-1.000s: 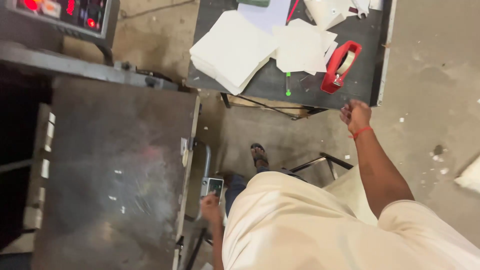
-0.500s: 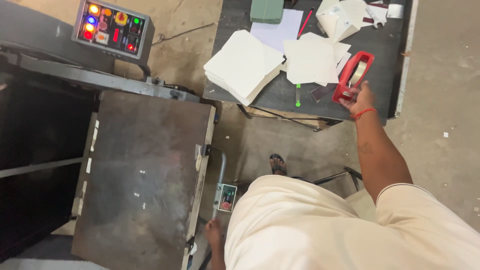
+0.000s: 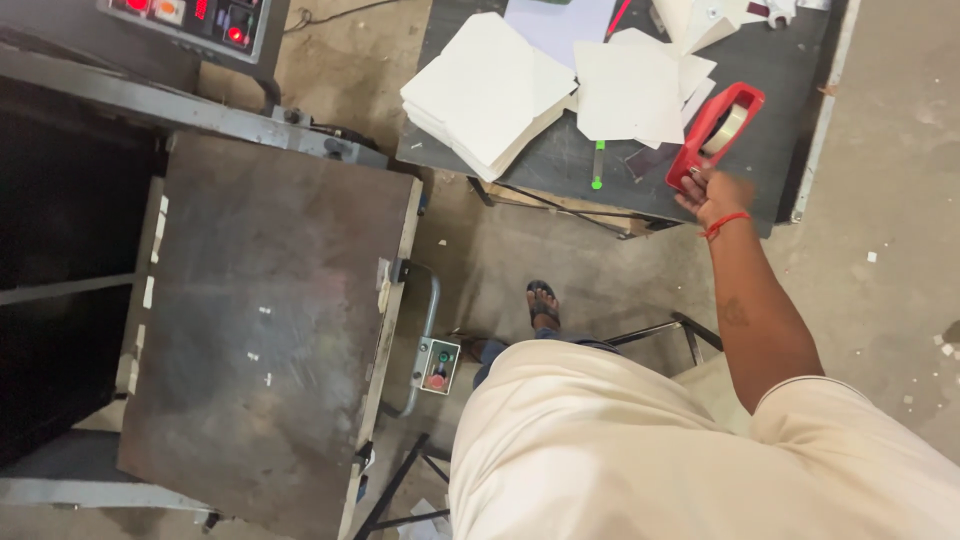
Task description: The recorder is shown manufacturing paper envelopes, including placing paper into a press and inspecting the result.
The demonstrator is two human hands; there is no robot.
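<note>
Upper right of the frame: right hand (image 3: 714,192) grips the red tape dispenser (image 3: 716,132) (fingers closed around its handle); left hand unseen.

A small workshop is shown, probably for paper or print work. A heavy machine with a large, worn flat steel plate (image 3: 265,330) and a grey control panel with red lights (image 3: 195,22) is seen on a rough, stained concrete floor (image 3: 880,200). Beside it, a dark metal worktable (image 3: 790,140) is covered with stacks of white square paper sheets (image 3: 485,90) and a red plastic tape dispenser (image 3: 715,130).
</note>
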